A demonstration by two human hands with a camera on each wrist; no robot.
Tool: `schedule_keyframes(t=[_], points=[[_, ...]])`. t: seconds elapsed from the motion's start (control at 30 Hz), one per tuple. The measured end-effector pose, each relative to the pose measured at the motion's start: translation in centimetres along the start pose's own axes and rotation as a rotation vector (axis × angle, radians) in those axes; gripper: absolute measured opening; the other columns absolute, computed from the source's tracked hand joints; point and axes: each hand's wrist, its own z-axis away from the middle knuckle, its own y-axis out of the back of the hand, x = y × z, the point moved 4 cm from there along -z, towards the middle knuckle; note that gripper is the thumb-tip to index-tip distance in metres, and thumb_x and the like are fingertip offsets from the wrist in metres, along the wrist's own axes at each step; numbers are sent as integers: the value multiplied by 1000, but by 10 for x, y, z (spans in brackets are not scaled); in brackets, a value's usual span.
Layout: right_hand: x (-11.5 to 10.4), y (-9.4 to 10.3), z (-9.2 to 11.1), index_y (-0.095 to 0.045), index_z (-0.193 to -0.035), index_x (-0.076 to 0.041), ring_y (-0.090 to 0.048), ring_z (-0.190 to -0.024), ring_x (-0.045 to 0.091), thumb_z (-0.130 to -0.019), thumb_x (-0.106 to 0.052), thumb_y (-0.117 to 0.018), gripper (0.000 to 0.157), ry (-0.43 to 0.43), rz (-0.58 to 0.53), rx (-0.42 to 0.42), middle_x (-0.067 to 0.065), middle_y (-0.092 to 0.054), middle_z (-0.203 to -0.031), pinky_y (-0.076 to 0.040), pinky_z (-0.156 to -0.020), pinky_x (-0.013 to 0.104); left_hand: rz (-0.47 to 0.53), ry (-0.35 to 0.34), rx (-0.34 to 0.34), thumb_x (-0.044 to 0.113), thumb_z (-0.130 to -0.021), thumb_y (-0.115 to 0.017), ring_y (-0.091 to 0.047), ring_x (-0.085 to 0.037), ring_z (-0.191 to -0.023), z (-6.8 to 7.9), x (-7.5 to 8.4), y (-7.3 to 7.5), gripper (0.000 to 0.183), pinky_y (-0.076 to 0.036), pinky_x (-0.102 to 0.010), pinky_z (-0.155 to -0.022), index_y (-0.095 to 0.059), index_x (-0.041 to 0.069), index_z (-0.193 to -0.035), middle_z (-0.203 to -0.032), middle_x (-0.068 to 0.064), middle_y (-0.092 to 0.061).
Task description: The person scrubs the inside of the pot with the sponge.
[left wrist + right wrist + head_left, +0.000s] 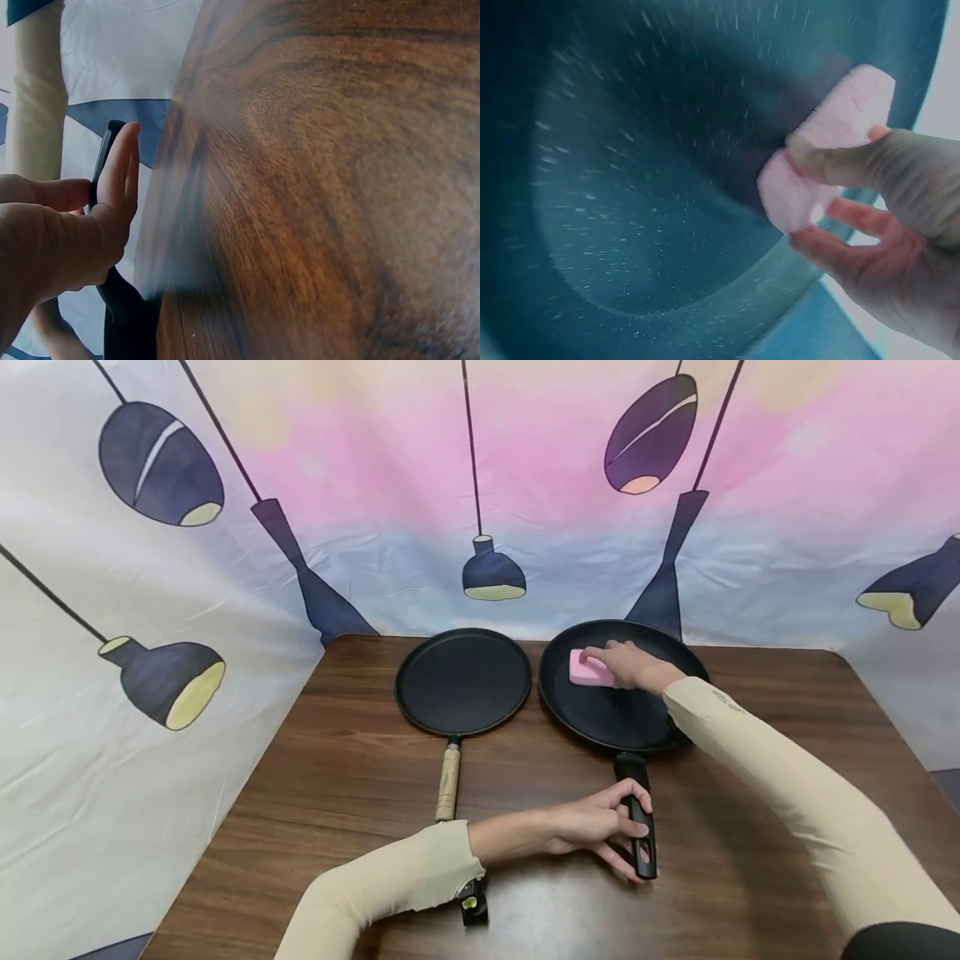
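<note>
A deep black frying pan lies on the right of the table, its black handle pointing toward me. My left hand grips that handle between thumb and fingers; the left wrist view shows the thumb on one side of the handle and the fingers on the other. Inside the pan, my right hand holds a pink sponge against the dark surface. In the right wrist view, thumb and fingers pinch the sponge, and pale specks dot the pan's inner surface.
Left of the frying pan lies a flat black pan with a wooden handle, close to my left forearm. Both stand on a brown wooden table. Behind its far edge hangs a cloth printed with lamps.
</note>
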Motion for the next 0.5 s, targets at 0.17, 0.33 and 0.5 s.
schedule_keyframes(t=[0.17, 0.33, 0.5], points=[[-20, -3, 43, -60, -127, -18, -60, -90, 36, -78, 15, -76, 61, 181, 47, 6, 25, -59, -114, -58, -83, 52, 12, -10, -9, -1, -105, -47, -65, -56, -111, 0, 4, 1, 21, -60, -62, -89, -43, 18, -111, -87, -21, -65], [-24, -13, 81, -62, -124, -18, -59, -81, 29, -80, 21, -66, 60, 223, 26, 30, 19, -62, -107, -57, -77, 46, 18, -4, -7, -1, -105, -47, -66, -55, -112, 2, 3, 2, 21, -59, -63, -90, -43, 18, -113, -88, -19, -64], [-21, -20, 83, -61, -126, -18, -61, -84, 29, -82, 19, -67, 59, 206, 43, 63, 17, -62, -110, -58, -79, 45, 11, -4, -23, 0, -106, -46, -65, -56, -112, 2, 1, 0, 20, -59, -63, -91, -43, 18, -113, -89, -20, -63]])
